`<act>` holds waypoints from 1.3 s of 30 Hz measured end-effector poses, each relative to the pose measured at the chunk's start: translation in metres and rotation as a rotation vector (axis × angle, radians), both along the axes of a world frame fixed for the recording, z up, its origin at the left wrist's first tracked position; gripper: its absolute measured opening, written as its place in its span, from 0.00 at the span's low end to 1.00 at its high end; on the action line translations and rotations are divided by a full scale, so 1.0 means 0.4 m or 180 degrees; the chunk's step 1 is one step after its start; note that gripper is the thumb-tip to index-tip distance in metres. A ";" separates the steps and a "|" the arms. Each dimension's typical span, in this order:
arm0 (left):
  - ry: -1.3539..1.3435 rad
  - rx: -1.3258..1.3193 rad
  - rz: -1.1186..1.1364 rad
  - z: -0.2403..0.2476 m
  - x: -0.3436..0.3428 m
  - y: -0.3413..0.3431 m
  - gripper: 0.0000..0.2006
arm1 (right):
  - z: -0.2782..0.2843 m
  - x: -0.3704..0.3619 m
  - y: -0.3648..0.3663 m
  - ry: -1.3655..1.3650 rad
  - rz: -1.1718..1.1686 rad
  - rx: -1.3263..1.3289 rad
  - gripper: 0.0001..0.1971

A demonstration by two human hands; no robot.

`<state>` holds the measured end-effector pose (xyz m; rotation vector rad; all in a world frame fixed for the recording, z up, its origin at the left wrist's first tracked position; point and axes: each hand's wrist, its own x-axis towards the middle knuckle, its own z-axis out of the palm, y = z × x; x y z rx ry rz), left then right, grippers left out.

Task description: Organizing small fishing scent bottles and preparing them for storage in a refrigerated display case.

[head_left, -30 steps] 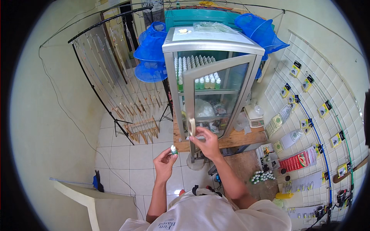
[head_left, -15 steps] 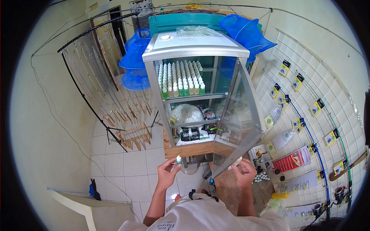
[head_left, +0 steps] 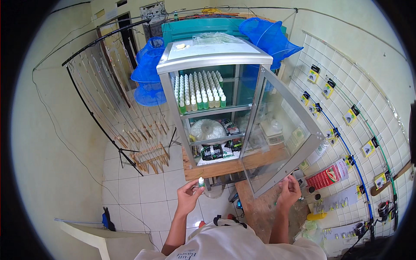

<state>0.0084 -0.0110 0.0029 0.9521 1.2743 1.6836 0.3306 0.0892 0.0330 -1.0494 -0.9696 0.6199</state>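
Before an open glass cabinet [head_left: 216,108]: rows of small green-capped bottles [head_left: 198,93] on top shelf, bagged goods beneath. Left hand [head_left: 188,197], fingers pinched round one small bottle [head_left: 201,182]. Right hand [head_left: 289,193] below swung-out door [head_left: 277,134], grip unclear. White tiled floor [head_left: 147,190].

Cabinet front stands open ahead of both grips. Glass door [head_left: 277,138] swung out to the right, its lower corner just above the right hand [head_left: 289,193], blocking passage rightward. Top shelf packed with rows of small bottles [head_left: 198,92]; middle and lower shelves filled with bags [head_left: 208,130]. Wooden counter [head_left: 225,167] edge lies just ahead of the left hand [head_left: 188,199]. Free room lies between the two grips
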 end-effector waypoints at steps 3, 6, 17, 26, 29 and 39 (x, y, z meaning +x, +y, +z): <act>-0.0019 -0.0022 0.0009 0.009 -0.002 -0.010 0.19 | 0.044 -0.017 -0.021 0.0244 -0.0001 -0.0026 0.07; -0.0071 -0.0054 0.0000 0.020 -0.002 -0.016 0.19 | 0.054 -0.030 -0.052 0.0524 -0.0029 0.0065 0.07; 0.0247 -0.0028 -0.0322 0.022 0.001 -0.045 0.19 | 0.044 -0.239 -0.145 -0.0368 0.2447 -0.0500 0.10; 0.0575 0.0111 -0.0321 0.031 -0.010 -0.068 0.16 | 0.022 -0.413 -0.164 -0.1229 0.2852 -0.0384 0.15; 0.0546 0.0083 -0.0195 0.020 -0.015 -0.062 0.16 | -0.001 -0.443 -0.167 -0.1115 0.2588 -0.0302 0.15; 0.0782 0.0402 -0.0185 0.086 -0.079 0.065 0.27 | 0.060 -0.451 0.017 -0.0553 0.2117 -0.0442 0.14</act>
